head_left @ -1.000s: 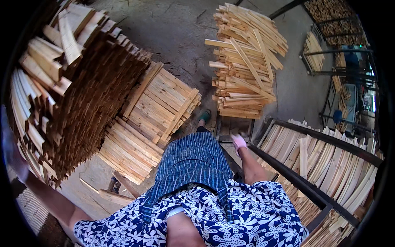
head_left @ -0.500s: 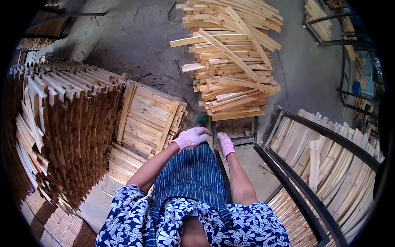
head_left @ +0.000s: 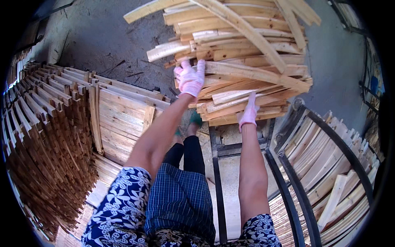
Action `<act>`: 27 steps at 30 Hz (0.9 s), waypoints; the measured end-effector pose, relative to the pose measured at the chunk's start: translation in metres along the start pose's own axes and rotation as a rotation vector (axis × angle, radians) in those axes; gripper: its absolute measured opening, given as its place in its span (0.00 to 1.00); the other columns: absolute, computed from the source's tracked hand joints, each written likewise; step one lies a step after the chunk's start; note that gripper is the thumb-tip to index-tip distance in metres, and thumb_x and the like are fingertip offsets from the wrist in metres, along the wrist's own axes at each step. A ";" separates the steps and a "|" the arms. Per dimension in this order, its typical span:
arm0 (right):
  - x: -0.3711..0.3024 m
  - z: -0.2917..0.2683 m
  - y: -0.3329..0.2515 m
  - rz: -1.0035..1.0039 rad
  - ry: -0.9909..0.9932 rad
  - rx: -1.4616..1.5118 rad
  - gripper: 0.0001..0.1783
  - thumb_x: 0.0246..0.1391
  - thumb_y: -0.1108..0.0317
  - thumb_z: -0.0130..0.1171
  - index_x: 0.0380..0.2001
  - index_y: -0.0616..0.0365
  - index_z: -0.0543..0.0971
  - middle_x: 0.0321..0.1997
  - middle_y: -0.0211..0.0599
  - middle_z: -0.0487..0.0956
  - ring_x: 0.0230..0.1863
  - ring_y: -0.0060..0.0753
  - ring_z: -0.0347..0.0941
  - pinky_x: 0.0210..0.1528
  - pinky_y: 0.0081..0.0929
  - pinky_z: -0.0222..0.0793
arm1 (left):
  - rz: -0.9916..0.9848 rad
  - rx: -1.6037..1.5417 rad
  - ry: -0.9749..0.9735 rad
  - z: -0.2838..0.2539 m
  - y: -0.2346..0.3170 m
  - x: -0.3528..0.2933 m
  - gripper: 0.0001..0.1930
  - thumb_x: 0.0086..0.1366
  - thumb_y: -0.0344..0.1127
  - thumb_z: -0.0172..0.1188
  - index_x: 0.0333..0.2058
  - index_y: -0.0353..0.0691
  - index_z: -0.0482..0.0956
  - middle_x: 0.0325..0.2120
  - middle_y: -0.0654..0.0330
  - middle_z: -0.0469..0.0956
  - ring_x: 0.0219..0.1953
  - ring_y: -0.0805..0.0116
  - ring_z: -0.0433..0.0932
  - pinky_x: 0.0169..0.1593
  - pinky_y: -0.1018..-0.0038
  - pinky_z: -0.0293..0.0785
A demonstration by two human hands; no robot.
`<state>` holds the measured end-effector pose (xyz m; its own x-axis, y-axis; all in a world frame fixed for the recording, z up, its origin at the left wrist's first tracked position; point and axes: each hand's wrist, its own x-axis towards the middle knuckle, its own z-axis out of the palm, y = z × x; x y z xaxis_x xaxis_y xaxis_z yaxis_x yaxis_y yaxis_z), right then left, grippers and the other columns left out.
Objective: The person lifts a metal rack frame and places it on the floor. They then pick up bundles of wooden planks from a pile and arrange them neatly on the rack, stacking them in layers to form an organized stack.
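Observation:
Both my hands wear pale pink-white knit gloves and reach out over a pile of light wooden boards (head_left: 242, 53). My left hand (head_left: 190, 79) is at the pile's left side, by the end of one long board (head_left: 251, 73). Its fingers are spread, and I see nothing held between them. At the near side of the pile, my right hand (head_left: 248, 111) points forward with fingers stretched out. Its fingertips touch or hover just over a short pale board (head_left: 230, 96); I cannot tell which. Part of that hand's fingers is hidden.
A dark metal frame (head_left: 219, 181) runs from beneath the pile toward me. To the left stands a tall stack of boards (head_left: 45, 156) beside a plank panel (head_left: 119, 119). On the right, a black metal rack (head_left: 337, 136) holds more boards (head_left: 308, 152).
Both hands have moved forward from in front of my apron to the wood pile, the left farther out. The view has shifted closer to the pile, and my feet and legs show more.

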<state>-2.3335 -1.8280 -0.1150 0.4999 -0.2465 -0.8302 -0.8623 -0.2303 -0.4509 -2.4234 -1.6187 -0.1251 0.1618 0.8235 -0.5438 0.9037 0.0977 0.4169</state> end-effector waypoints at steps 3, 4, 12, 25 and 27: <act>0.002 0.013 -0.009 -0.058 0.053 0.099 0.70 0.46 0.27 0.65 0.76 0.56 0.39 0.78 0.46 0.52 0.74 0.51 0.53 0.73 0.53 0.50 | 0.116 0.076 0.076 0.026 -0.010 -0.014 0.33 0.69 0.64 0.48 0.64 0.48 0.65 0.58 0.30 0.63 0.60 0.29 0.66 0.65 0.47 0.61; 0.002 0.011 -0.005 -0.008 0.029 0.110 0.70 0.45 0.27 0.65 0.76 0.52 0.40 0.79 0.44 0.49 0.76 0.52 0.50 0.74 0.55 0.45 | 0.155 0.061 0.015 0.024 -0.033 -0.014 0.33 0.69 0.64 0.48 0.64 0.48 0.66 0.58 0.31 0.64 0.60 0.30 0.67 0.64 0.46 0.62; 0.052 -0.075 0.036 0.020 -0.400 0.457 0.56 0.53 0.26 0.57 0.75 0.44 0.53 0.79 0.35 0.52 0.78 0.45 0.46 0.78 0.53 0.41 | 0.264 0.127 -0.205 0.050 -0.071 -0.104 0.30 0.68 0.60 0.51 0.60 0.47 0.69 0.59 0.45 0.69 0.56 0.39 0.72 0.58 0.46 0.68; 0.044 -0.057 0.053 0.031 -0.409 0.418 0.47 0.56 0.39 0.64 0.71 0.53 0.61 0.70 0.41 0.66 0.69 0.46 0.63 0.71 0.50 0.60 | 0.476 0.514 -0.574 0.033 -0.007 -0.028 0.51 0.54 0.78 0.55 0.58 0.34 0.72 0.55 0.43 0.76 0.59 0.43 0.72 0.63 0.57 0.67; 0.042 -0.051 0.057 -0.024 -0.410 0.524 0.47 0.55 0.40 0.65 0.70 0.53 0.61 0.70 0.41 0.67 0.68 0.46 0.64 0.70 0.49 0.62 | 0.412 0.429 -0.701 0.033 -0.008 -0.021 0.53 0.52 0.78 0.57 0.61 0.34 0.70 0.57 0.41 0.74 0.61 0.45 0.71 0.63 0.58 0.67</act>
<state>-2.3579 -1.8993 -0.1593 0.5376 0.1552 -0.8288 -0.8281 0.2825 -0.4843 -2.4204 -1.6549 -0.1413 0.5803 0.2058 -0.7880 0.7682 -0.4594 0.4458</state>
